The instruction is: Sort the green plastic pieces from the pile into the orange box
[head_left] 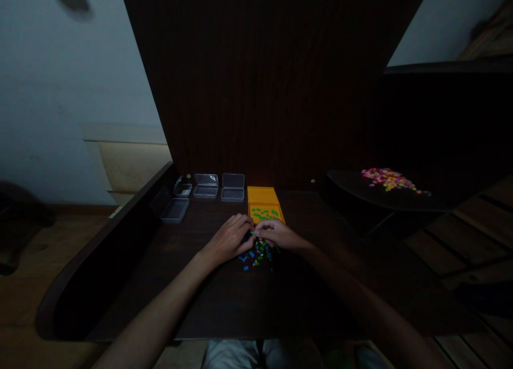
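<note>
Lying seemingly beneath hands (230, 235) (278, 234): coloured pieces (256, 261)

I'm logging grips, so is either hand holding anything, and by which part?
It cannot be told: the left hand and right hand come together over small, loose, multicoloured pieces, and anything pinched there is too small to make out.

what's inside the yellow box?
Small green pieces lie scattered in the yellow box, its lid open. The left hand and right hand overlap its near edge, so anything right behind them there can't be seen.
</note>
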`<state>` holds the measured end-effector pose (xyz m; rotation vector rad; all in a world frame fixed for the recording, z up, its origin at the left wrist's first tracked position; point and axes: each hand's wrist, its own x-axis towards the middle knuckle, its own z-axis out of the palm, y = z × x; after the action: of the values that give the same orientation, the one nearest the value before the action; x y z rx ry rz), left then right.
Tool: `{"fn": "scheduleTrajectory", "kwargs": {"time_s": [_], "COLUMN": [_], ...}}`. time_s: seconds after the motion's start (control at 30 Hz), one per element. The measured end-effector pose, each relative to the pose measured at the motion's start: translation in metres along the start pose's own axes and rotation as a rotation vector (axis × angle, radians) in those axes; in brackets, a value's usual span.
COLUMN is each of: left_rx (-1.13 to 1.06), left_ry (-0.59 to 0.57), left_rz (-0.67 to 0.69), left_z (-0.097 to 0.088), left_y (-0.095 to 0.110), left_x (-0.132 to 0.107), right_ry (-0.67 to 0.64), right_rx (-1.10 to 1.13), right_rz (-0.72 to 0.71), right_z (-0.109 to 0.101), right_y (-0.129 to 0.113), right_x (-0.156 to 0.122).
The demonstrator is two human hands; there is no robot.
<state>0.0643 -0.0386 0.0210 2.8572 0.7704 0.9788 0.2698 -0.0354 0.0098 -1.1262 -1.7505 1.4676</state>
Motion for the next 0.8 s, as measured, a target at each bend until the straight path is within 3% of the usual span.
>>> {"fn": "scheduleTrajectory", "kwargs": {"time_s": [0.27,0.4,0.5,0.63,0.8], "left_rx": [0.050,0.076,0.099,0.118,0.128], "left_ry": [-0.004,-0.010,-0.059,-0.121,-0.158], "left_rz": [-0.038,-0.076,-0.086,-0.083,-0.090], "left_z": [0.002,0.006,0.009,0.013,0.013], "left_y": [-0.005,-0.008,-0.010,-0.012,-0.014], "left_x": [-0.002,-0.003,-0.004,-0.005,-0.005], "right_ry": [0.095,0.287,0.365,0.341,0.247], "right_rx": [-0.144,-0.396,-0.616,-0.797,-0.918], "right_rz": [-0.046,-0.158,-0.123,0.018,0.114], "right_z": [-0.009,-0.029,-0.047,-0.063,-0.066], "right_y": [0.000,-0.004,-0.004,-0.004,-0.009], "right_x": [0.009,0.017,0.026,0.042,0.062]}}
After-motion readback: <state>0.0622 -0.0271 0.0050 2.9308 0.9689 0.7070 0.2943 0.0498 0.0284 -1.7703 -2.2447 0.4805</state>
